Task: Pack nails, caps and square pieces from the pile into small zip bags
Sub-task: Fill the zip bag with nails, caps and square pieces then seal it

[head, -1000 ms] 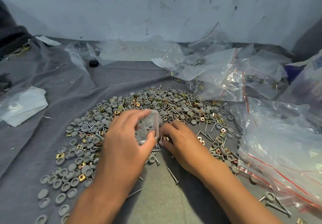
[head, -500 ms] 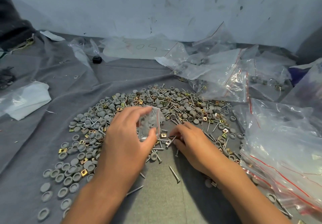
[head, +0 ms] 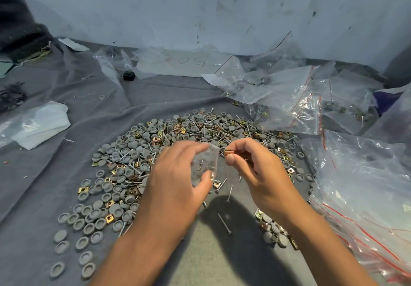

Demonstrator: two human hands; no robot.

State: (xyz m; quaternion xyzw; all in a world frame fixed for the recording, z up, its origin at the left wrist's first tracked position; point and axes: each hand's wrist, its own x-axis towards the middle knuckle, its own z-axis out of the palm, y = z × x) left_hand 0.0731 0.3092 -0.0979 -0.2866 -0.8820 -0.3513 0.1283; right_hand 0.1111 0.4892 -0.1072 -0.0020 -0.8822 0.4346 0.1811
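R hand (head: 255,170) pinches a brass square piece (head: 228,152) between thumb and forefinger, just beside the mouth of a small zip bag (head: 205,165) that the L hand (head: 178,181) grips, thumb low and fingers curled over the top edge. The bag's long axis runs roughly up-down in the head view, its open edge facing right toward the square piece, so the coming move looks like a short leftward slide of the R hand into the opening; the R hand is the nearer one to that gap. A few nails show through the clear plastic; exact count can't be told. Below and around the hands spreads the pile (head: 178,134) of grey caps (head: 89,228), brass squares and nails, w/ loose nails (head: 224,223) lying apart on the bare patch between the forearms. All of it sits on a grey cloth (head: 55,185) draped over the surface, creased toward the left. To the right, large clear bags w/ red zip lines (head: 367,196) lie heaped, some holding packed parts; more bags (head: 289,99) behind the pile. A white folded plastic wad (head: 40,123) lies at left, a small black object (head: 128,76) near the back, and a scuffed pale wall (head: 200,7) closes the scene.
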